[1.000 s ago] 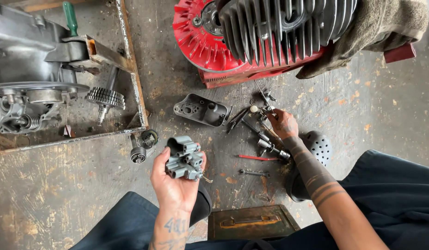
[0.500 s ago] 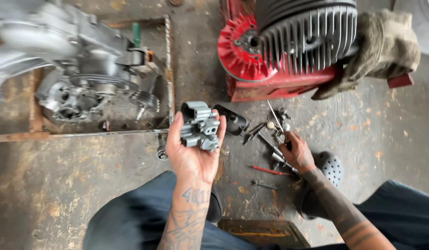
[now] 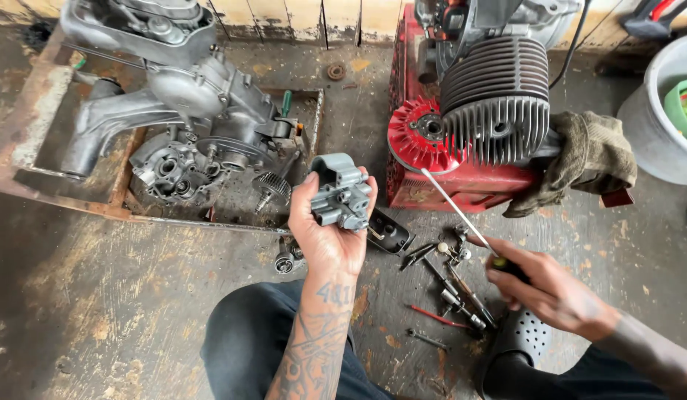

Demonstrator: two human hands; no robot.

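Concrete floor [image 3: 99, 326], stained and scuffed, serves as our bench; we sit over it, knees in frame.

Left hand [image 3: 330, 233] is raised palm-up, fingers clamped round a grey carburettor [image 3: 343, 194], held clear of the floor, between the grey engine [image 3: 188, 126] in its rusty tray [image 3: 32, 178] and the red engine [image 3: 469, 126]. Right hand [image 3: 551, 292] is closed on the handle of a screwdriver [image 3: 458, 213]; the shaft slants up-left, tip close to the red flywheel [image 3: 421, 133]. We cannot tell whether it touches.

Beneath the right hand: loose tools [image 3: 454, 292] and small parts scattered on the floor, a dark cover [image 3: 388, 231] just beside the carburettor. A rag [image 3: 591, 159] is draped on the red engine.

Risks, as we judge them:
- The carburettor rests on fingers alone; a loosened grip would drop it onto concrete.
- The long shaft may slip and gouge the fins.
- Small parts lie near our foot; a nudge could scatter them.
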